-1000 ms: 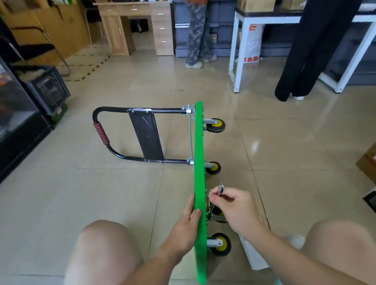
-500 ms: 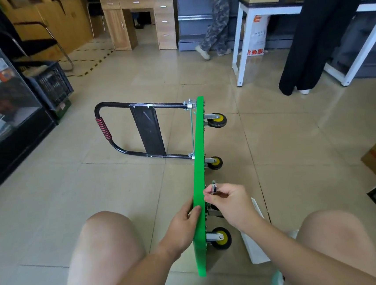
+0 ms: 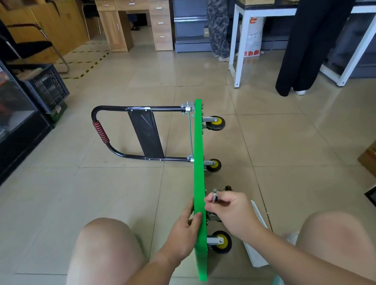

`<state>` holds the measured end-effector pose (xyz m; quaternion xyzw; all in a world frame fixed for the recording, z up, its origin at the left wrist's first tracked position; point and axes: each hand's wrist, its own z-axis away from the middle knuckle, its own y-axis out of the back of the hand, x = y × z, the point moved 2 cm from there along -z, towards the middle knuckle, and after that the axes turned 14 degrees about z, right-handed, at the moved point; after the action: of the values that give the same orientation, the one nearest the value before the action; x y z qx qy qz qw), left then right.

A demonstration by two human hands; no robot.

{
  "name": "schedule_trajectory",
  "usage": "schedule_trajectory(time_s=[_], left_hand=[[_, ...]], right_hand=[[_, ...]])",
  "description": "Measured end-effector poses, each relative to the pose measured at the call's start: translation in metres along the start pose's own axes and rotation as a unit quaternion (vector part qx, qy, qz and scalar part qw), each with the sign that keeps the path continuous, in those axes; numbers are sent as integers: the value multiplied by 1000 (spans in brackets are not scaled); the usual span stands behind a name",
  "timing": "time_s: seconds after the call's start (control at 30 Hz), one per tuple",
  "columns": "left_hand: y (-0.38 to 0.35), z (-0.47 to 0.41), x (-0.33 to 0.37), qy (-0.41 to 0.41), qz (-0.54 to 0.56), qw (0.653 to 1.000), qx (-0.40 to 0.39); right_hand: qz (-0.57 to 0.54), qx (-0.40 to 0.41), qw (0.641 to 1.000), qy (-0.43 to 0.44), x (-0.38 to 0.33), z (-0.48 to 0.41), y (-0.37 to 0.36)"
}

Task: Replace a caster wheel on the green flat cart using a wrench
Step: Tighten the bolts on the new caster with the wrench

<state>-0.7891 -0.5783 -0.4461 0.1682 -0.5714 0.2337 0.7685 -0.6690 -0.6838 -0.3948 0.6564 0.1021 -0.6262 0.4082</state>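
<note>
Your left hand (image 3: pixel 184 232) grips the upended green flat cart (image 3: pixel 197 153), your right hand (image 3: pixel 231 209) pinches what may be a small wrench (image 3: pixel 214 197); slacken either and the cart could topple or the wrench drop.

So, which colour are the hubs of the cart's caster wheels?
Yellow, inside black tyres; the head view shows it best on the nearest caster wheel.

Bright, even light; floor glare; bowed edges.

Glossy beige floor tiles (image 3: pixel 118 195); light wooden desk (image 3: pixel 124 15) far beyond the left hand (image 3: pixel 184 232), white metal-framed table (image 3: pixel 235 46) beyond the right hand (image 3: pixel 232 211).
</note>
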Motion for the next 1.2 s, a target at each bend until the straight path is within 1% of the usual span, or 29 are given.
schedule_trajectory(time_s=[0.13, 0.2, 0.4, 0.53, 0.6, 0.7, 0.87, 0.97, 1.13, 1.2], left_hand=[[2, -4, -9, -5, -1, 1000, -4], [4, -6, -13, -2, -5, 1000, -13], [7, -7, -10, 5, -31, 999, -20], [7, -2, -7, -10, -42, 998, -43], [5, 1, -3, -25, -54, 997, -50], [4, 3, -3, -25, -61, 997, -37], [-1, 1, -7, -36, -67, 997, -18], [-3, 1, -8, -32, -62, 998, -12], [-3, 0, -11, -25, -55, 998, -14], [-3, -1, -12, -20, -54, 998, -20]], right_hand=[[-57, 35, 997, -23, 9, 9, -2], [-69, 38, 996, -37, 8, 9, -3], [-16, 8, 1000, -2, -12, -3, -2], [6, -13, 1000, 2, -13, 2, -2], [7, -12, 1000, 0, -8, 10, -2], [-27, -8, 1000, -11, -4, 17, -6], [-11, 12, 1000, 9, -4, -4, -10], [-23, 5, 1000, -21, -1, -27, -5], [-15, -43, 997, -56, 5, -55, 2], [-23, -46, 996, -68, 4, -62, 4]])
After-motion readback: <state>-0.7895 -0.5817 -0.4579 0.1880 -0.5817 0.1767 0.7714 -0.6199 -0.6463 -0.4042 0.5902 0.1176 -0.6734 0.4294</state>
